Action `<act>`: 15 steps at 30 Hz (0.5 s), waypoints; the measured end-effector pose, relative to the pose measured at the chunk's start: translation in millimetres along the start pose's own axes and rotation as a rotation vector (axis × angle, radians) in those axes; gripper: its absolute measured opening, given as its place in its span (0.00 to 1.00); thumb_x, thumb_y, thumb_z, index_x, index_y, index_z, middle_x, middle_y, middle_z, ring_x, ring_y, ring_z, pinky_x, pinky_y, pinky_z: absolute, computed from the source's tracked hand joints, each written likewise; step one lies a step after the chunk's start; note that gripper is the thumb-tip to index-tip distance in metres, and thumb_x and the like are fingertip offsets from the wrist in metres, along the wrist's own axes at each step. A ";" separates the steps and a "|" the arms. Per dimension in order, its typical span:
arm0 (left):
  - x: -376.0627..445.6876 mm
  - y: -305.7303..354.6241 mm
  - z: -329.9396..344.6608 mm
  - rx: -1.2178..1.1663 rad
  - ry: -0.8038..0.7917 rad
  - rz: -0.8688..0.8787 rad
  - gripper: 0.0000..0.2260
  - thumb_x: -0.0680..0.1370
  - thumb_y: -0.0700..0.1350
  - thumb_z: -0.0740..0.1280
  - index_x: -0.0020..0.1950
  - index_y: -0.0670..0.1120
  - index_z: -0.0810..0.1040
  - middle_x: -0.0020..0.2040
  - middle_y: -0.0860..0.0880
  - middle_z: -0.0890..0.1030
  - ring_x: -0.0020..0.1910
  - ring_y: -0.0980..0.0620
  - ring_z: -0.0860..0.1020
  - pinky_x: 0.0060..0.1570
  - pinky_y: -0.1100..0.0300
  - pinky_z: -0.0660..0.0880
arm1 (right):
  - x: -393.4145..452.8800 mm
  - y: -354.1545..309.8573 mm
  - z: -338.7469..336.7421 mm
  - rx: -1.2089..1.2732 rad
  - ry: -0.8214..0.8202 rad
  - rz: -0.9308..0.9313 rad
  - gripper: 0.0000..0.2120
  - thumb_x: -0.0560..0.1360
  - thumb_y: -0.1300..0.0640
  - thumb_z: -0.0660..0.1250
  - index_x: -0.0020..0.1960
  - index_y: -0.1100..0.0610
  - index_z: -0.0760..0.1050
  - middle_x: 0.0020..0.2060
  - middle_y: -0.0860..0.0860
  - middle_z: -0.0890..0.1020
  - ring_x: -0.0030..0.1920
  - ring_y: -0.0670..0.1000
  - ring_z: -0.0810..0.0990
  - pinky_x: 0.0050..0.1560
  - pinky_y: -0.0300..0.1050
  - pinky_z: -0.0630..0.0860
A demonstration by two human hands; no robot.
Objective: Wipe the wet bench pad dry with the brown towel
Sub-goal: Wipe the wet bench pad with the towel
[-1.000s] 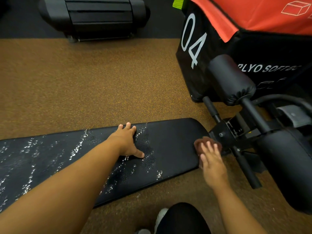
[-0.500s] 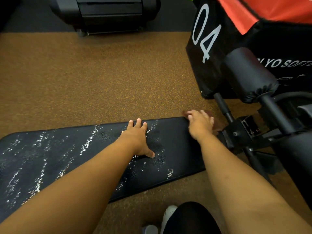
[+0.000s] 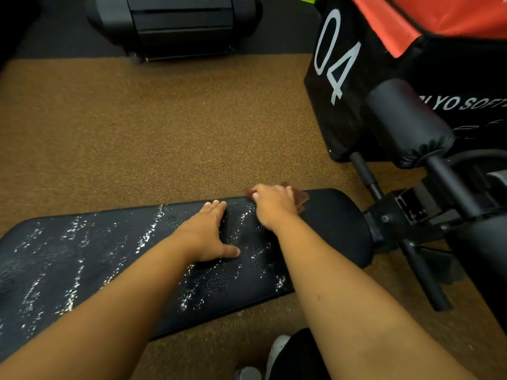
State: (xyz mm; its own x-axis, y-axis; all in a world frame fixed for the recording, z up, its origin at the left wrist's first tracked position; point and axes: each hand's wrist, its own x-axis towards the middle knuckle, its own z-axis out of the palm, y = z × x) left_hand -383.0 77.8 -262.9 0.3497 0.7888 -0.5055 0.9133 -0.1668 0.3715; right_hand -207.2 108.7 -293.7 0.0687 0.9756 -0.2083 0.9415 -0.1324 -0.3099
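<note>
The black bench pad (image 3: 336,226) runs left to right across the floor, with water drops spread over its left and middle parts. My left hand (image 3: 208,234) lies flat on the middle of the pad, fingers straight and thumb splayed. At the pad's far edge, just to the right of my left hand, my right hand (image 3: 274,205) holds the brown towel (image 3: 301,199) down with bent fingers. Most of the towel is hidden under that hand. The right end of the pad looks dry.
The bench frame with black bars (image 3: 422,272) and a foam roller (image 3: 408,124) stands at the right. Behind it is a black and red plyo box marked 04 (image 3: 337,53). A black machine base (image 3: 178,26) sits at the back. Brown speckled floor (image 3: 164,133) surrounds the pad.
My right hand has slid the towel from the pad's right end up to the far edge and then left, close to my left hand. My left hand has stayed in place.
</note>
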 end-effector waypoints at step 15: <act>-13.9 -3.2 5.1 0.066 0.038 -0.115 0.27 0.82 0.44 0.55 0.79 0.48 0.47 0.80 0.51 0.46 0.78 0.49 0.46 0.76 0.47 0.52 | -45.8 13.1 14.5 0.151 -0.102 -0.336 0.19 0.81 0.59 0.58 0.70 0.47 0.68 0.74 0.46 0.61 0.76 0.48 0.51 0.73 0.49 0.42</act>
State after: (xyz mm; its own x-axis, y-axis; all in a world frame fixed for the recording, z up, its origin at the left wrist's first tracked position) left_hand -389.7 64.4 -261.1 0.2345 0.8266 -0.5116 0.9592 -0.1112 0.2600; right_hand -202.8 59.7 -301.7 -0.2756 0.9477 -0.1610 0.8461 0.1597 -0.5085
